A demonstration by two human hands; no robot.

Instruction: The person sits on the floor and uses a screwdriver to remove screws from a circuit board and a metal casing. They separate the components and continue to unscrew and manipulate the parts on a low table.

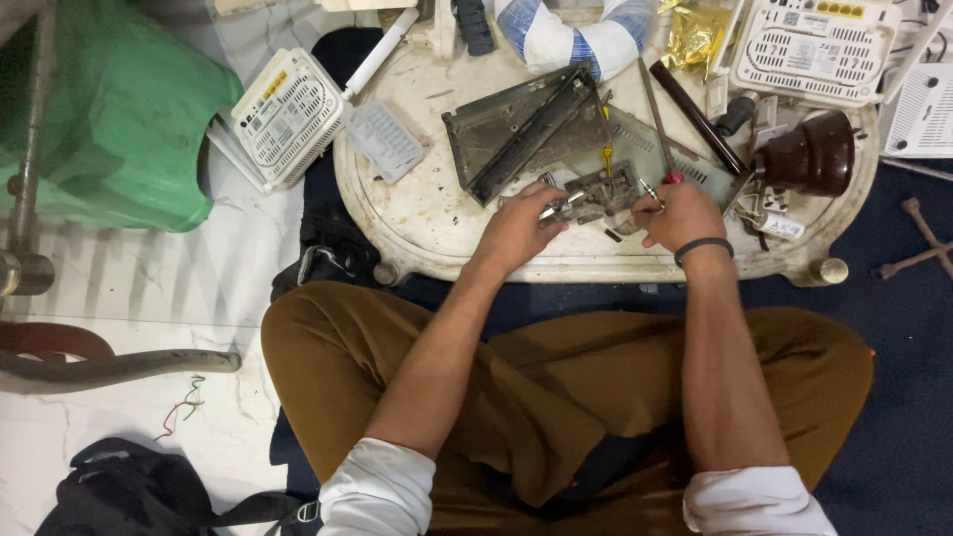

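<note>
My left hand (pixel 518 226) is clamped on the small metal assembly (pixel 599 194), held just above the table (pixel 427 213). My right hand (pixel 680 213) pinches a screwdriver (pixel 655 189) against it. It looks stiff, light and sharp-edged; best gripped by its sides.

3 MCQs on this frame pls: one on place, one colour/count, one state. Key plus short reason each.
1. Where does the white router with the vented top lie?
A. in the person's lap
B. at the low table's left edge, partly overhanging
C. inside the black bag

2. What colour is the band on the right hand's wrist?
A. black
B. red
C. white

3. What is the left hand doing?
A. resting on a knee
B. hanging free above the floor
C. gripping the small metal part on the table

Key: B, its body sticks out past the table's rim; A, a dark band circles the wrist; C, fingers close on the part's left end.
</note>
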